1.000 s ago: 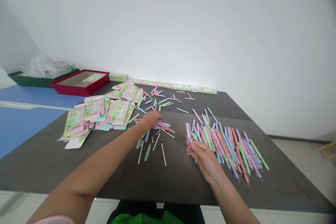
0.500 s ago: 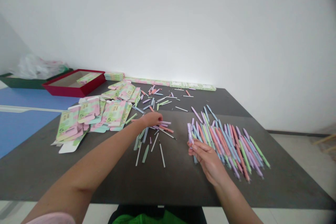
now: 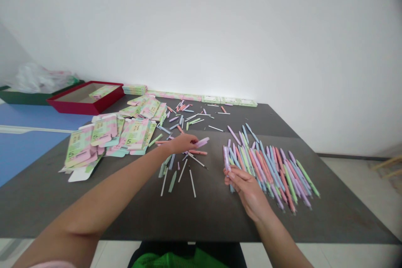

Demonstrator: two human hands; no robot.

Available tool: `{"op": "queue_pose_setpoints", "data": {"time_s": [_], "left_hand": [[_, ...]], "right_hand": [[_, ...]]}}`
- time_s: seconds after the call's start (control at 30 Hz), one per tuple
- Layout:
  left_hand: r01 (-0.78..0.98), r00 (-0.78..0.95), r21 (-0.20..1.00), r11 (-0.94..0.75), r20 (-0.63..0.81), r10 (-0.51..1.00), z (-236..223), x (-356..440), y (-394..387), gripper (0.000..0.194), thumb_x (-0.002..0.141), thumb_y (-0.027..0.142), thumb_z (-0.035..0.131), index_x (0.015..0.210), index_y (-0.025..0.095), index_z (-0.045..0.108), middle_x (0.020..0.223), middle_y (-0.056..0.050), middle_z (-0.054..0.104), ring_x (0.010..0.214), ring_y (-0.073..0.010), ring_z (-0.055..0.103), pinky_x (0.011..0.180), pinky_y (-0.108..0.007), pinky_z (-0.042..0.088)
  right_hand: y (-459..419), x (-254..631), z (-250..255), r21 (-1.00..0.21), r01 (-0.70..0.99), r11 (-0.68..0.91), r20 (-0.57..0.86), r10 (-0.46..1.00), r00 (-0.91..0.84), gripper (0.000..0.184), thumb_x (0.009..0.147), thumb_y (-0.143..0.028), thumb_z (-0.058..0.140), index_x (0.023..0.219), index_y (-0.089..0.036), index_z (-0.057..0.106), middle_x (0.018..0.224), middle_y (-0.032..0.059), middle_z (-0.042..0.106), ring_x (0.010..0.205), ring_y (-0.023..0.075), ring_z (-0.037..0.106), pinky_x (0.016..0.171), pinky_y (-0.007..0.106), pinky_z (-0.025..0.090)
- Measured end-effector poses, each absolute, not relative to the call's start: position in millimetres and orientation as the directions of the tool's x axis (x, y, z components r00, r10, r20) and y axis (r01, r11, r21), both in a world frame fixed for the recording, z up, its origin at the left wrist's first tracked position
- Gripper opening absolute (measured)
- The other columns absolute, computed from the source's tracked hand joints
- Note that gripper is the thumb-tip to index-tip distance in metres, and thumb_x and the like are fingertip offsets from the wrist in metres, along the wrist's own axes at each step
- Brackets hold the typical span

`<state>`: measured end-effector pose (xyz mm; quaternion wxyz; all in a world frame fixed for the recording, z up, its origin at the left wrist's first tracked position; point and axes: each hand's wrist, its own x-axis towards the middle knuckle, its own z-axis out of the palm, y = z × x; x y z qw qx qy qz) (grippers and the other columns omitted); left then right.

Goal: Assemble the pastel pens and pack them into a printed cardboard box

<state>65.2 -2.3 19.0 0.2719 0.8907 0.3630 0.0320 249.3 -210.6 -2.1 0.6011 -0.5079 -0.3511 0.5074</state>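
Observation:
My left hand [image 3: 186, 143] is closed on a short lilac pen barrel [image 3: 202, 142], held just above the scattered parts. Under and around it lie a coral pen part [image 3: 197, 152], white refills [image 3: 192, 182] and grey-green pen pieces [image 3: 172, 181]. My right hand [image 3: 246, 188] pinches a lilac pen part [image 3: 226, 158] upright between thumb and fingers. That hand is at the left edge of a spread of pastel pens [image 3: 266, 167] in blue, coral, green and lilac. Whether the right hand's piece is a whole pen or only part of one I cannot tell.
Flat printed boxes [image 3: 136, 134] lie in overlapping piles on the left. A red tray [image 3: 94, 106] and a green tray [image 3: 28, 98] with a plastic bag stand behind them. Small printed boxes [image 3: 191, 97] line the dark table's [image 3: 201, 222] back edge by the wall.
My left hand has lifted the lilac barrel from among the scattered parts, and it now sticks out to the right of the fingers. My right hand keeps its hold almost unchanged.

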Motion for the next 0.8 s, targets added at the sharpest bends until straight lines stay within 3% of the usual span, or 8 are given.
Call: {"op": "queue_pose_setpoints", "data": {"time_s": [0.13,0.2,0.3,0.37,0.57,0.67,0.8], "left_hand": [[0.557,0.730,0.713,-0.425,-0.176,0.661,17,65,-49,0.037,0.079,0.044,0.048,0.093,0.016,0.068,0.081,-0.002,0.067,0.071,-0.0156,0.057,0.062,-0.023,0.039],[0.520,0.697,0.821,-0.233,-0.250,0.672,13,64,-69,0.034,0.076,0.044,0.052,0.083,0.014,0.068,0.073,-0.002,0.064,0.063,-0.0132,0.052,0.056,-0.023,0.035],[0.481,0.597,0.871,0.099,-0.408,0.691,7,61,-89,0.030,0.068,0.043,0.061,0.074,0.014,0.065,0.059,0.003,0.054,0.051,-0.0091,0.040,0.049,-0.022,0.027],[0.454,0.561,0.868,0.202,-0.455,0.692,4,58,-96,0.029,0.066,0.042,0.062,0.074,0.014,0.063,0.055,0.005,0.048,0.049,-0.0079,0.035,0.047,-0.021,0.023],[0.396,0.537,0.872,0.287,-0.474,0.698,0,51,-111,0.031,0.067,0.041,0.063,0.081,0.014,0.064,0.059,0.004,0.049,0.053,-0.0085,0.039,0.051,-0.021,0.027],[0.334,0.545,0.890,0.310,-0.451,0.707,2,50,-119,0.029,0.070,0.038,0.063,0.085,0.014,0.065,0.067,0.002,0.056,0.059,-0.0092,0.044,0.057,-0.022,0.032],[0.206,0.599,0.926,0.316,-0.374,0.708,10,49,-130,0.027,0.072,0.037,0.063,0.089,0.016,0.065,0.081,-0.001,0.063,0.072,-0.0122,0.053,0.070,-0.024,0.039]], "right_hand": [[-213,248,-10,-0.969,-0.222,-0.105,-0.168,0.944,0.285,0.024,0.068,-0.037,0.073,0.084,-0.019,0.074,0.091,0.0054,0.064,0.073,0.0154,0.057,0.069,0.030,0.047],[-212,242,-14,-0.967,-0.194,-0.163,-0.213,0.937,0.275,0.026,0.067,-0.039,0.074,0.082,-0.018,0.074,0.083,0.0049,0.066,0.071,0.0155,0.057,0.066,0.029,0.047],[-210,231,-18,-0.951,-0.153,-0.269,-0.299,0.926,0.230,0.028,0.065,-0.039,0.074,0.080,-0.016,0.073,0.074,0.0040,0.066,0.068,0.0148,0.057,0.061,0.027,0.047],[-208,224,-20,-0.932,-0.148,-0.332,-0.357,0.912,0.201,0.028,0.065,-0.039,0.073,0.080,-0.016,0.073,0.074,0.0048,0.067,0.066,0.0143,0.057,0.059,0.026,0.046],[-207,215,-19,-0.925,-0.111,-0.362,-0.378,0.901,0.215,0.027,0.066,-0.039,0.071,0.082,-0.017,0.073,0.076,0.0055,0.068,0.065,0.0152,0.061,0.052,0.024,0.044],[-213,214,-19,-0.949,-0.098,-0.299,-0.314,0.906,0.282,0.024,0.067,-0.039,0.071,0.082,-0.020,0.074,0.098,0.0067,0.067,0.067,0.0155,0.062,0.052,0.024,0.044],[-223,213,-19,-0.975,-0.087,-0.204,-0.222,0.890,0.398,0.018,0.066,-0.038,0.073,0.077,-0.024,0.075,0.125,0.0063,0.055,0.071,0.0167,0.063,0.058,0.030,0.046]]}}
